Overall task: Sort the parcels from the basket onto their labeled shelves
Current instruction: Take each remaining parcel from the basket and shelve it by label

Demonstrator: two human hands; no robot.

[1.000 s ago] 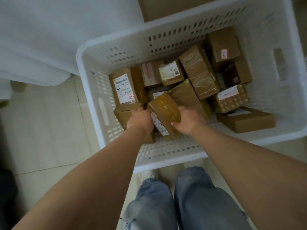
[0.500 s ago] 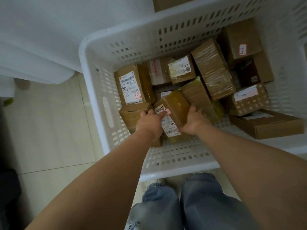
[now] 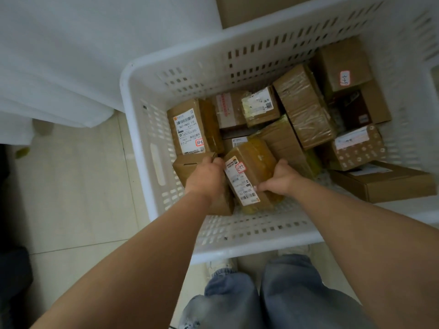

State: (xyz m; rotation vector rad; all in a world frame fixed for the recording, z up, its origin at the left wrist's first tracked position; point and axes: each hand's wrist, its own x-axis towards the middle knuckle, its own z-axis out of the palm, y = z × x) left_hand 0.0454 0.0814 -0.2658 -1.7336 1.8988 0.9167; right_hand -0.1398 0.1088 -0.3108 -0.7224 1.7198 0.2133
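Note:
A white slotted plastic basket [image 3: 152, 96] stands on the floor with several brown cardboard parcels in it. Both my hands are down inside it on one taped parcel [image 3: 255, 162] with a white shipping label and a small red-edged sticker. My left hand [image 3: 205, 176] grips its left side, fingers curled over the edge. My right hand [image 3: 279, 179] grips its right side, thumb on the label. Behind it lies a parcel with a large barcode label [image 3: 190, 131]. A box marked with a handwritten sticker [image 3: 342, 65] sits at the back right.
A flat brown box [image 3: 389, 184] lies at the basket's right front. A white cloth [image 3: 59, 67] hangs at the left over the pale tiled floor [image 3: 78, 198]. My legs in blue jeans [image 3: 273, 302] stand just before the basket. A cardboard box [image 3: 251, 8] is behind it.
The taped parcel has turned so its label and red-edged sticker face up. My right hand has shifted from its top to its right side. My view has moved closer.

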